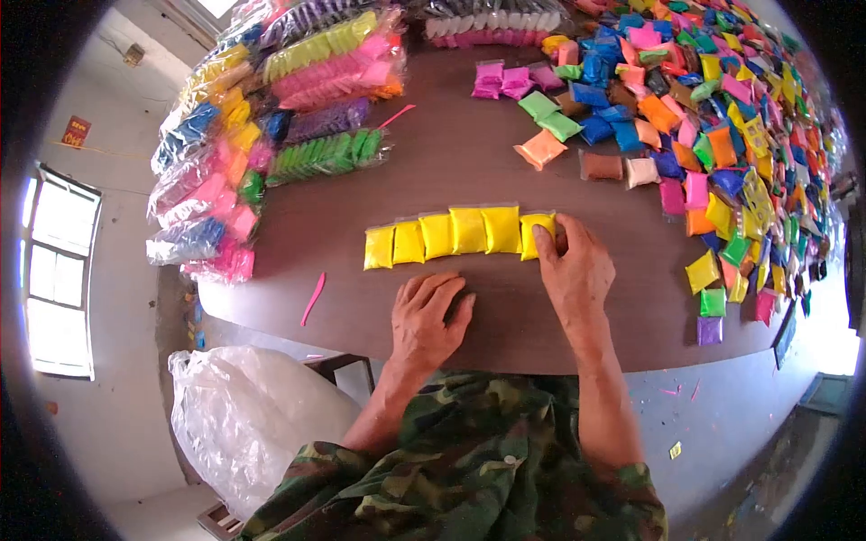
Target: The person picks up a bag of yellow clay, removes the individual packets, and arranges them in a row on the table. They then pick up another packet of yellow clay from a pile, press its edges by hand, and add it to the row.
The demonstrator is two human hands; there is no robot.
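Your right hand [580,270] is at the right end of a row of six yellow packets [468,231], its thumb laid on the face of the end packet [529,245] and its fingers bent at that packet's right edge, pinching it there. The row lies in front of you on the brown table [451,171], packets side by side in a shallow arc, the end one against its neighbour. Your left hand [428,320] rests palm down on the tabletop, just on your side of the row, fingers loosely bent and slightly spread, thumb standing apart from them. To its left lies a pink strip [313,299]; a second pink strip [398,115] lies beyond, by the bagged green packets [327,158]. Further clear bags of sorted packets are piled along the table's left side. A heap of loose mixed-colour packets [663,113] covers the far right, with a purple packet [710,330] at its near end. A large translucent plastic bag [253,424] stands beside you, left of your camouflage sleeve [316,482].
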